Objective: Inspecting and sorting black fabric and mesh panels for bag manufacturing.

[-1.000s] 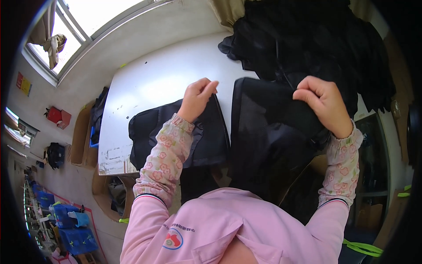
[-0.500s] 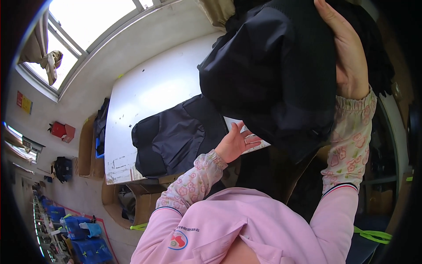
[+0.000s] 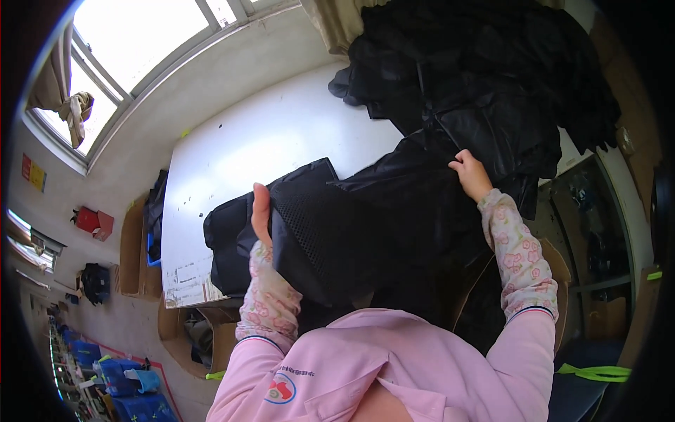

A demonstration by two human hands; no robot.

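A black cloth garment (image 3: pixel 394 218) with a mesh panel on its left part spreads between my two hands, over the near side of the white table. My right hand (image 3: pixel 472 177) pinches its upper right edge, fingers closed. At the left edge of the mesh part is my left hand (image 3: pixel 261 216), one digit stretched upward; the cloth hides its other fingers, so its grip cannot be made out. Partly beneath the garment, another dark folded piece (image 3: pixel 228 225) lies on the table.
A large heap of black garments (image 3: pixel 485 77) covers the far right of the white table (image 3: pixel 232 155). Cardboard boxes (image 3: pixel 172 327) stand by the table's left and near sides. A window (image 3: pixel 140 42) is at the far left, and blue bins (image 3: pixel 116 376) stand on the floor.
The raised garment has come down and now spreads across the near table, uncovering the heap. My right hand has moved down and left; my left hand has moved left to the cloth's edge.
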